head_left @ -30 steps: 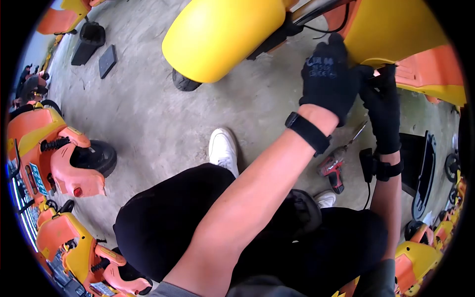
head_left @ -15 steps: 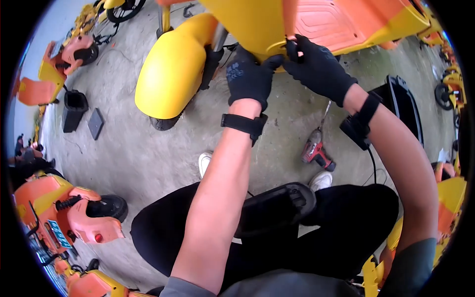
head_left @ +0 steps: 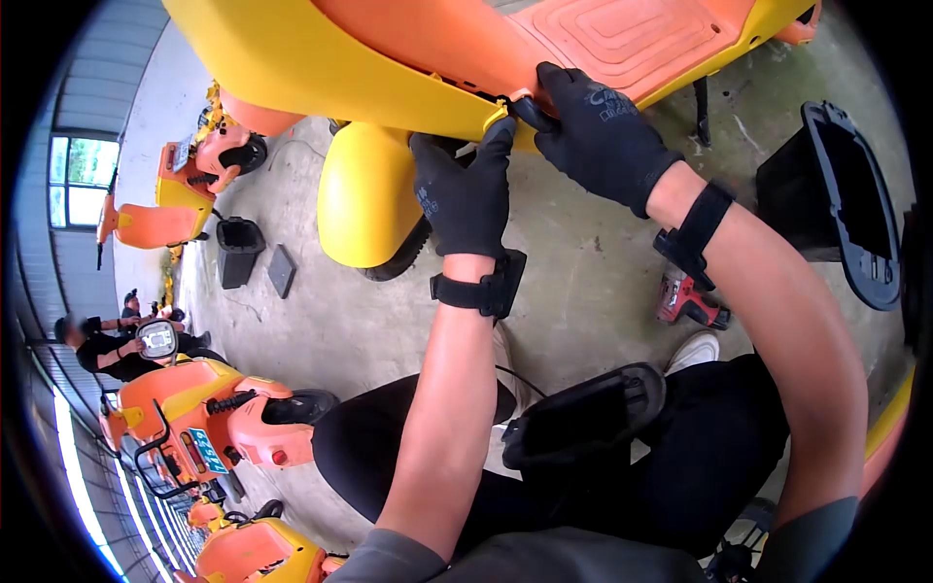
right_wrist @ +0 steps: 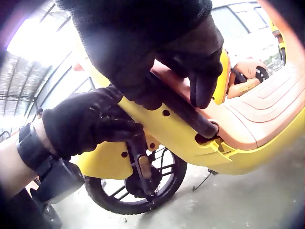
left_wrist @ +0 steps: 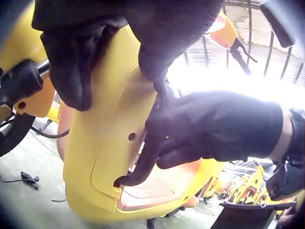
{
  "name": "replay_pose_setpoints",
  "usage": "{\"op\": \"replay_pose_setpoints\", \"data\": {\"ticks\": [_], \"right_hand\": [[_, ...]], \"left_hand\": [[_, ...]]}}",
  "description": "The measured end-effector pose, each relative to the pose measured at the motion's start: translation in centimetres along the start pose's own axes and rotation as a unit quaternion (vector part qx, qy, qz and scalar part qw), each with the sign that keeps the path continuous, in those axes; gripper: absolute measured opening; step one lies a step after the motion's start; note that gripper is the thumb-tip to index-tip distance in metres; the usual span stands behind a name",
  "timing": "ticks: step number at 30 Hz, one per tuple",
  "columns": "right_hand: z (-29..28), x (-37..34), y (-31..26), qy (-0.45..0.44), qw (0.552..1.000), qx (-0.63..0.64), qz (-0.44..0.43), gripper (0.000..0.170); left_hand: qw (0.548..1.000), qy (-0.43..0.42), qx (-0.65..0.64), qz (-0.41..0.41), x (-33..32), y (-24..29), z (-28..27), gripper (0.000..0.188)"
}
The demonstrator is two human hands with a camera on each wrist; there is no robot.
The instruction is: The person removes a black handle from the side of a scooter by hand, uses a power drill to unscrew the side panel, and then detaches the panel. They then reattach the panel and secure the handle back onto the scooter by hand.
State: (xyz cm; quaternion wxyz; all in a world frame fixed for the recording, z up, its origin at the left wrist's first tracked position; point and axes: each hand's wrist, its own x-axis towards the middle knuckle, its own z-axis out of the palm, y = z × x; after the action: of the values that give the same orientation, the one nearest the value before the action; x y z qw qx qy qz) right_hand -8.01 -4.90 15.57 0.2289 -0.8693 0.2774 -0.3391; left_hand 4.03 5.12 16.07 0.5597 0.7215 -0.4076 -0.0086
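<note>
In the head view, a scooter's yellow front panel (head_left: pixel 389 92) meets its orange footboard (head_left: pixel 632 39). My black-gloved left hand (head_left: pixel 465 189) holds the panel's lower edge beside a small yellow tab (head_left: pixel 496 115). Just to its right, my gloved right hand (head_left: pixel 607 131) has its fingers bent at the seam between panel and footboard. The left wrist view shows my left hand (left_wrist: pixel 133 33) gripping across the yellow panel (left_wrist: pixel 112 119). In the right wrist view, one finger of my right hand (right_wrist: pixel 138 52) reaches a gap at the panel's corner; some fingertips are hidden.
A red drill (head_left: pixel 688 301) lies on the concrete near my shoe (head_left: pixel 694 352). An open black bin (head_left: pixel 792 194) stands at the right, another (head_left: pixel 236 262) at the left. Other scooters (head_left: pixel 199 413) and people (head_left: pixel 112 345) are at the left.
The head view has swung, showing more of the scooter's front and the background. Both hands, previously close together under the panel, now lie along its lower edge, the right hand at the seam.
</note>
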Motion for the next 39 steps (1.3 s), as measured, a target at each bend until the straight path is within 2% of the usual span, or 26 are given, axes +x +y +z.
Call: {"op": "replay_pose_setpoints", "data": {"ticks": [2, 6, 9, 11, 15, 17, 19, 21, 22, 23, 25, 26, 27, 29, 33, 35, 39], "right_hand": [[0.0, 0.3, -0.3, 0.028, 1.0, -0.001, -0.013, 0.025], [-0.4, 0.6, -0.5, -0.015, 1.0, 0.012, -0.003, 0.026], [-0.5, 0.7, -0.2, -0.02, 1.0, 0.01, -0.011, 0.027], [-0.5, 0.6, -0.1, -0.021, 1.0, 0.014, -0.019, 0.027], [0.2, 0.6, 0.2, 0.004, 0.999, 0.025, -0.026, 0.027], [0.2, 0.5, 0.3, 0.029, 0.998, 0.041, -0.027, 0.026], [-0.1, 0.4, 0.4, -0.004, 0.999, 0.035, -0.025, 0.033], [0.3, 0.3, 0.6, -0.005, 0.999, 0.037, -0.024, 0.035], [0.3, 0.2, 0.6, 0.001, 0.999, 0.029, -0.018, 0.035], [0.3, 0.2, 0.4, 0.008, 1.0, 0.021, -0.013, 0.035], [0.4, 0.5, 0.4, 0.015, 1.0, 0.014, -0.01, 0.035], [0.5, 0.5, 0.5, 0.008, 1.0, 0.001, -0.006, 0.035], [0.7, 0.3, 0.4, -0.001, 1.0, -0.013, -0.004, 0.035], [0.4, 0.4, 0.2, -0.013, 1.0, -0.001, 0.005, 0.035], [0.3, 0.4, 0.2, -0.021, 1.0, -0.012, 0.013, 0.035], [0.4, 0.4, 0.4, -0.016, 1.0, -0.012, 0.006, 0.036], [0.3, 0.4, 0.3, -0.022, 1.0, -0.003, 0.006, 0.039]], "left_hand": [[0.999, 0.003, 0.032, -0.005, 0.0, 0.7, -0.3, 0.038], [0.999, -0.023, 0.031, -0.03, 0.3, 0.9, -0.8, 0.033], [1.0, -0.027, -0.001, 0.008, 0.5, 0.7, -0.6, 0.032], [0.999, -0.024, 0.005, -0.032, 0.5, 0.9, -0.5, 0.032], [0.998, 0.005, 0.053, 0.019, 0.4, 0.7, 0.0, 0.031], [0.999, -0.005, 0.018, -0.026, 0.4, 1.1, 0.1, 0.031], [1.0, -0.011, -0.023, -0.005, 0.5, 0.1, 0.1, 0.029], [0.993, -0.047, -0.099, -0.031, 0.2, -0.6, -0.3, 0.029], [0.998, -0.055, -0.033, -0.017, 0.0, 0.1, -0.7, 0.026], [0.998, -0.052, -0.027, -0.011, 0.0, 0.7, -1.1, 0.026], [0.999, 0.017, -0.049, -0.005, 0.2, 2.1, -1.7, 0.023], [0.99, 0.011, -0.123, -0.068, 0.3, 3.9, -2.3, 0.058], [0.992, 0.028, -0.118, -0.035, 0.4, 4.6, -2.3, 0.054], [0.995, -0.01, -0.088, -0.055, 1.2, 5.3, -2.9, 0.051], [0.995, -0.002, -0.033, -0.097, 1.7, 5.7, -3.0, 0.049], [0.997, 0.025, 0.057, -0.045, 1.9, 4.8, -3.2, 0.051], [0.996, 0.022, 0.077, -0.048, 2.1, 4.2, -3.5, 0.052]]}}
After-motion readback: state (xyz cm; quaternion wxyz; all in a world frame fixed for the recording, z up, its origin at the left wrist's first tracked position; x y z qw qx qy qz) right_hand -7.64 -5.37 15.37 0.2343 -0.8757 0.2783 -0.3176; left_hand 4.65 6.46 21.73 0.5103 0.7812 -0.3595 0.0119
